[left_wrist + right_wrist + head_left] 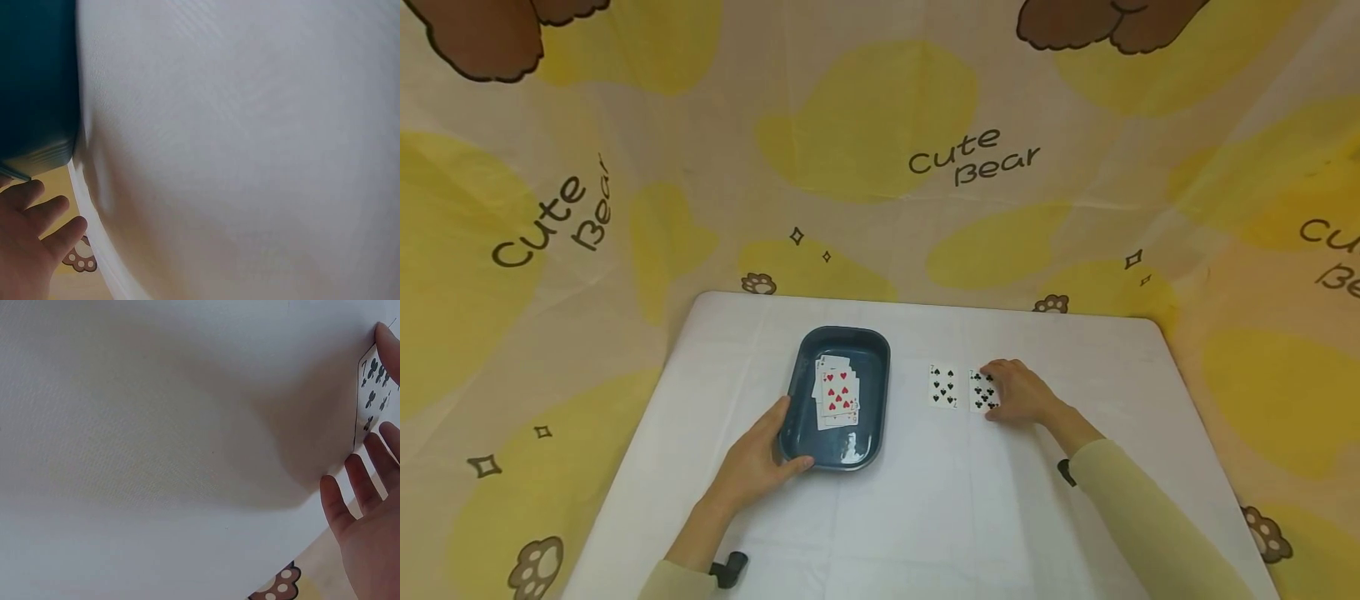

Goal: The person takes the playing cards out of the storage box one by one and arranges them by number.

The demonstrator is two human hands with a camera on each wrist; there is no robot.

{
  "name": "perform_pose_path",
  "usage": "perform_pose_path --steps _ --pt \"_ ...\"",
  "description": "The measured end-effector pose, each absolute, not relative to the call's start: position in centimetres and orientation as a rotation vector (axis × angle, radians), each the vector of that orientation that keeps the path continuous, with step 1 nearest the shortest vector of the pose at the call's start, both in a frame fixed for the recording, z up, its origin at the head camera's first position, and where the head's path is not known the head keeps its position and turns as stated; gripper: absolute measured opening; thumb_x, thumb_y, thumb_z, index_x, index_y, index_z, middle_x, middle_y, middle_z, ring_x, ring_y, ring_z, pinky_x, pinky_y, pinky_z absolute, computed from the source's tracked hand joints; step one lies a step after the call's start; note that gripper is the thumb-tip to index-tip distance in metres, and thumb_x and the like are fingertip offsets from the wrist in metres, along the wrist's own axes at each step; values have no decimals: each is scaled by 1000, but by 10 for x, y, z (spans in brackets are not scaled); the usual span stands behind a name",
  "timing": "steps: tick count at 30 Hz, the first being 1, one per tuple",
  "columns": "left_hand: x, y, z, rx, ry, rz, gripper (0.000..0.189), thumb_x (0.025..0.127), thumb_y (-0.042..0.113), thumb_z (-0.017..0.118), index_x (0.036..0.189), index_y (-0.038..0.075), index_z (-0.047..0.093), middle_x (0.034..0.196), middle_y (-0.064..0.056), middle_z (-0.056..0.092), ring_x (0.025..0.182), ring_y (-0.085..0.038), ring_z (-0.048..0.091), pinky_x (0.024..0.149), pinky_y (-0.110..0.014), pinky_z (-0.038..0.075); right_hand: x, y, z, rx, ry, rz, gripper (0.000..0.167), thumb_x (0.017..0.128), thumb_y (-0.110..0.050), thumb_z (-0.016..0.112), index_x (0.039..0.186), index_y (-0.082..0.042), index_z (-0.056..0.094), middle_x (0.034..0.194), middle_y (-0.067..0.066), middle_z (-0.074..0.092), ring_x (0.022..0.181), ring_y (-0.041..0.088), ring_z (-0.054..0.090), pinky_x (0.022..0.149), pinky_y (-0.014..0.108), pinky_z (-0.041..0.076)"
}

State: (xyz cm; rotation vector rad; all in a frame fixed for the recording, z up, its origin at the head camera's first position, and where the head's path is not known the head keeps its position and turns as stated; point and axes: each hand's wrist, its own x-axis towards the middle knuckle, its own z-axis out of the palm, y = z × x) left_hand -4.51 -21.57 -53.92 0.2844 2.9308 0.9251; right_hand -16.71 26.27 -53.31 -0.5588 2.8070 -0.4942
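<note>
A dark blue tray [871, 400] sits left of the table's middle in the head view. Inside it lies a loose pile of playing cards, a red heart card [839, 393] on top. My left hand [752, 467] holds the tray's near left corner, thumb at the near rim and fingers along the left side. To the right of the tray, a spade card [943, 387] lies face up. Beside it, my right hand [1021, 393] grips a club card marked 7 [373, 394], thumb at one short edge and fingertips at the opposite one. The hand covers part of this card.
A white cloth [910, 533] covers the table, whose far edge meets a yellow and beige printed backdrop [865, 225]. The backdrop also rises on both sides. A dark wrist strap piece [730, 570] shows by the left sleeve, another [1066, 472] by the right.
</note>
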Motion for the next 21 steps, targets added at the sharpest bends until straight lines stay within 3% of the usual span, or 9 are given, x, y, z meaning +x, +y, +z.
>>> perform_pose_path --steps 13,21 --pt "-46 -215 -540 287 2939 909 112 83 54 85 165 3 29 167 -18 35 150 -40 39 117 -58 40 -167 263 -512 -519 2817 -634 80 76 -24 91 144 1 57 150 22 53 141 44 45 118 60 37" --pt "-46 -214 -539 302 2938 927 112 83 53 86 165 3 28 167 -18 35 150 -40 39 117 -58 40 -169 249 -490 -676 2893 -667 77 82 -28 86 147 1 56 154 20 50 143 43 44 117 63 36"
